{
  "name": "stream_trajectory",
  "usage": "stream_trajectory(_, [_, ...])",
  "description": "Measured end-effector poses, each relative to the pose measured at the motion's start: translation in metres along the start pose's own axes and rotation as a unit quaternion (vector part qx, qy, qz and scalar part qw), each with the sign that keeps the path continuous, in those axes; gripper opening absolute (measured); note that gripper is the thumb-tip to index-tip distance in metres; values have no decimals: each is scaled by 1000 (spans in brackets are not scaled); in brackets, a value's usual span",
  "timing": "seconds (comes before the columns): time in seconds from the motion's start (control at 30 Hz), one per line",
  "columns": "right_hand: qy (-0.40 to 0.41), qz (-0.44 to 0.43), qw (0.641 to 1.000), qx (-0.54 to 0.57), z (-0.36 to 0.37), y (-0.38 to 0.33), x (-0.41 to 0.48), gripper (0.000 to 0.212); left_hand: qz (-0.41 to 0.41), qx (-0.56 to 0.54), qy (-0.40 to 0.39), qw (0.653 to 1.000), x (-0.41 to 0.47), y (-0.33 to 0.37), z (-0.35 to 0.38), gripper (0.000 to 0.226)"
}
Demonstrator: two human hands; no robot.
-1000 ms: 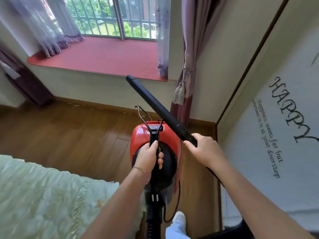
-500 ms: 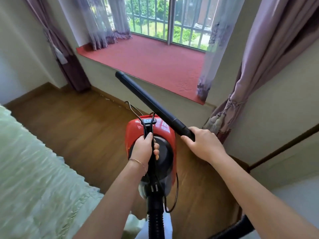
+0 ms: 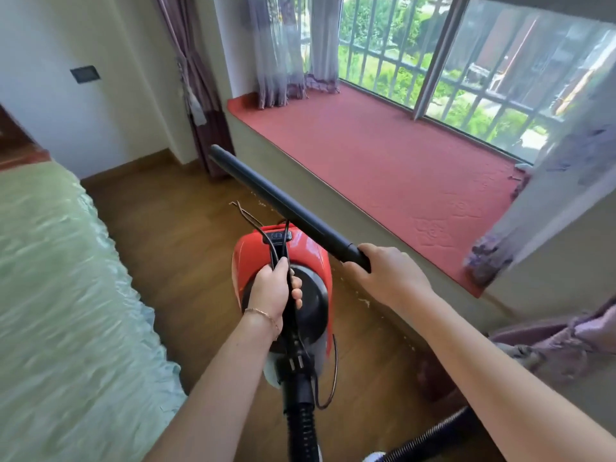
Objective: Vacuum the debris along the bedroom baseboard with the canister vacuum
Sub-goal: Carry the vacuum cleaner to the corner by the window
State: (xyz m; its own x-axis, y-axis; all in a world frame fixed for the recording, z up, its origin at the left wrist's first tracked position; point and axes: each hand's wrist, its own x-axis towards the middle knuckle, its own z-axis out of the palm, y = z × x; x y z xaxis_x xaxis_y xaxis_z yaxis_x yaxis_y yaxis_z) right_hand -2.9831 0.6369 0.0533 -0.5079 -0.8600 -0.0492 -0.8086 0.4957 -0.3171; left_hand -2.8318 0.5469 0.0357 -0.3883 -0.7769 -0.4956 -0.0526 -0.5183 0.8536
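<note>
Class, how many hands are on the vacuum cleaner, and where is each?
2. The left hand grips the handle atop the red canister; the right hand grips the near end of the black wand. None hidden.

The left hand point(image 3: 271, 288) covers the vacuum point(image 3: 253, 258) handle, and its forearm hides the body's near end. The wand point(image 3: 286, 203) butt disappears inside the right hand point(image 3: 386, 275). The hose point(image 3: 301, 425) runs off the bottom edge. Wand, vacuum and right arm mask most of the baseboard point(image 3: 499, 303) below the window seat point(image 3: 383, 155). The debris point(image 3: 365, 301) there is pale specks too small to identify. The bed point(image 3: 60, 295) is smeared and cropped at the left. The wall plate point(image 3: 85, 74) is too small to tell switch from socket
</note>
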Motion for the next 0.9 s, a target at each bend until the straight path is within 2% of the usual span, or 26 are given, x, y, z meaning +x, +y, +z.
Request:
stream_trajectory(0.2, [-18,-59,998,3,4,-22,96,36,25,2,63,998,69,43,0,28])
stream_trajectory(0.57, [-84,-158,984,23,39,-48,327,35,-1,-42,175,984,251,126,-11,29])
stream_trajectory(0.9, [-96,-253,962,19,56,-126,494,36,42,-111,247,962,359,208,-54,33])
